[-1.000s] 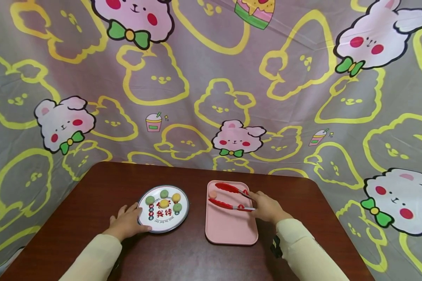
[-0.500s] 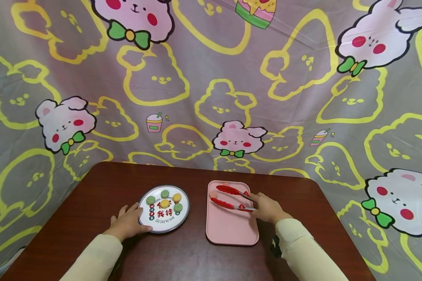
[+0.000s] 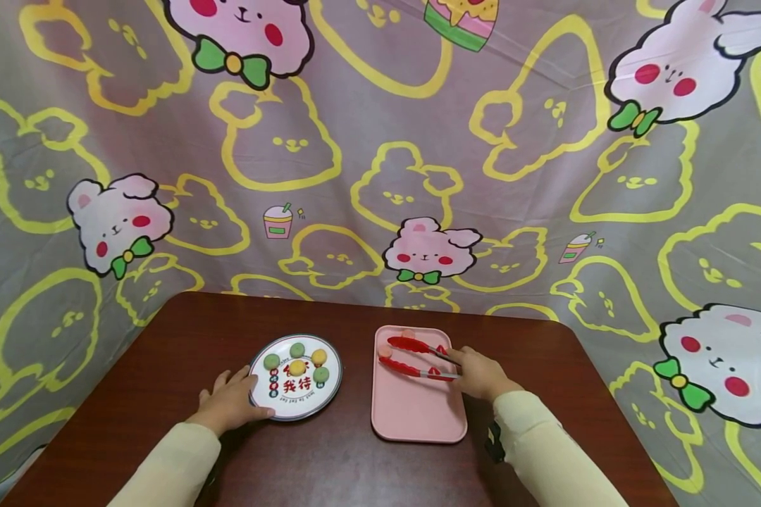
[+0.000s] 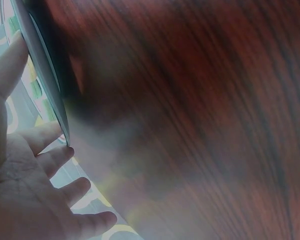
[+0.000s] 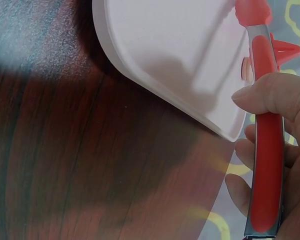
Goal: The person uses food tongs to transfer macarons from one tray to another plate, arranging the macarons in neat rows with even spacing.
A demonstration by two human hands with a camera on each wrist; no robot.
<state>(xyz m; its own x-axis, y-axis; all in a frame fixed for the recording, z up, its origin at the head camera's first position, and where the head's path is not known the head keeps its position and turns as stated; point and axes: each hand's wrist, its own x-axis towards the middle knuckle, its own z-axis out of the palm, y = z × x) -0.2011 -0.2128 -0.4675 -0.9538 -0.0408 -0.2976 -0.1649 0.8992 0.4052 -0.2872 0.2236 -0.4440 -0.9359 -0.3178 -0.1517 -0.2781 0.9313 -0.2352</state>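
Note:
A white plate (image 3: 289, 405) with a dark rim and red lettering carries several small round macaron-like pieces, green (image 3: 297, 350) and yellow (image 3: 319, 357). My left hand (image 3: 227, 403) rests at its left edge, thumb on the near rim, fingers spread and fairly straight. My right hand (image 3: 482, 374) grips red-tipped tongs (image 3: 412, 369) by their handles, thumb along one red grip in the right wrist view. The tongs' arms stand apart over a pink tray (image 3: 416, 415). A pink round piece (image 3: 385, 351) sits between the tips, and another pink piece (image 3: 408, 333) lies just beyond the upper arm.
Plate and tray stand side by side on a dark brown wooden table (image 3: 342, 458), with a gap between them. A grey cloth (image 3: 330, 211) with cartoon rabbits hangs behind the table and at both sides.
The tongs' arms have come slightly closer together, the upper one moving down, so the back pink piece now shows. My left hand and the plate hold still.

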